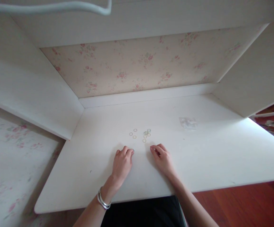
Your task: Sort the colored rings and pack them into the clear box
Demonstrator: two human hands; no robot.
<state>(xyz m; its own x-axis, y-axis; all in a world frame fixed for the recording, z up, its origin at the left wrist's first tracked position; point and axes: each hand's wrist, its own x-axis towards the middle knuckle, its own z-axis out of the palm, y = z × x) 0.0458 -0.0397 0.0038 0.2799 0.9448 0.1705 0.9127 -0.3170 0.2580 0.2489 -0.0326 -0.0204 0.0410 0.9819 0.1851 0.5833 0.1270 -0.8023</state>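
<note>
My left hand (123,162) rests on the white desk (146,176) with its fingers closed in a pinch. A tiny dark bit shows at its fingertips, too small to name. Across a short gap, my right hand (162,158) is also pinched, thumb against forefinger; whatever it may hold is hidden. Beyond the left hand lie three thin pale rings (131,134), apart from each other. Several more rings (145,133) sit in an overlapping cluster just past the right fingertips, with a single ring (144,141) nearest to me.
A small clear plastic bag (187,123) lies to the right, farther back. White side panels (32,75) and a back ledge (148,93) enclose the desk. A white cable (56,7) hangs across the top left. Small dark specks (91,171) dot the desktop.
</note>
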